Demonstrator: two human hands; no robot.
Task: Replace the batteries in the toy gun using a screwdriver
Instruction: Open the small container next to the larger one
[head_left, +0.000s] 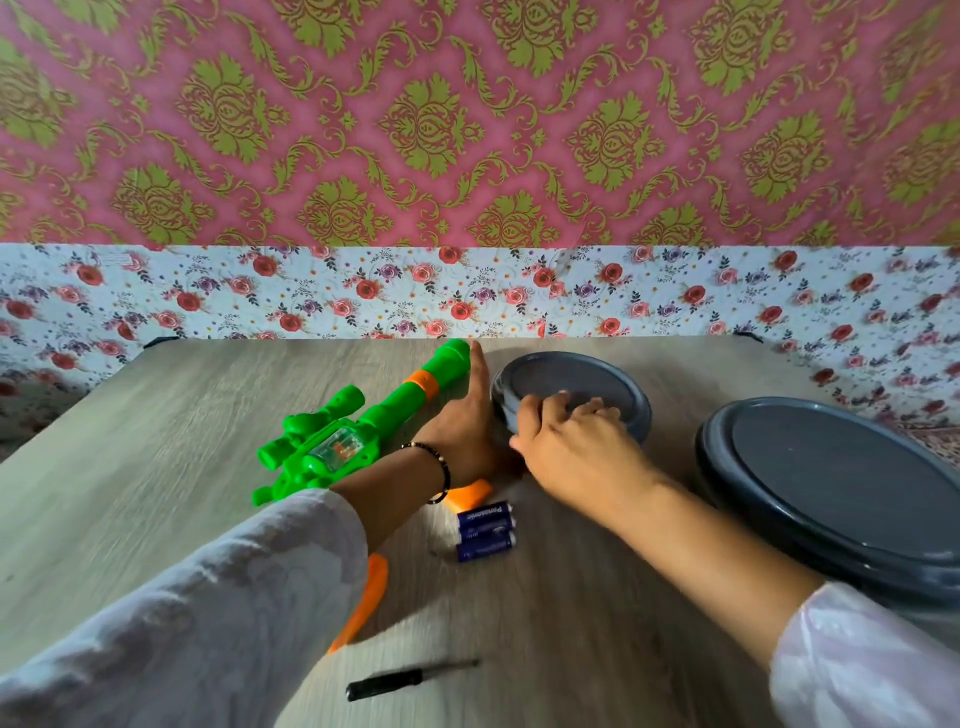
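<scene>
While the long green plastic toy gun (358, 421) lies on the grey wooden table (156, 447), the left hand (462, 426) rests flat beside it, holding nothing, and the right hand (566, 431) curls over the small round grey dish (613, 384), maybe pulling it close for screws, with the blue batteries (485, 530) and thin black screwdriver (410, 678) lying ready nearby.

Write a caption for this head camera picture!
Both hands reach for a small grey dish beside the green toy gun.

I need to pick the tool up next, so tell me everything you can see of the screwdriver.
The screwdriver is small, with a glossy black handle, likely plastic, and a thin dark shaft. It lies flat on the wooden table near its front edge, handle pointing left, tip pointing right and slightly away. Nothing touches it; neither hand is near.
</scene>
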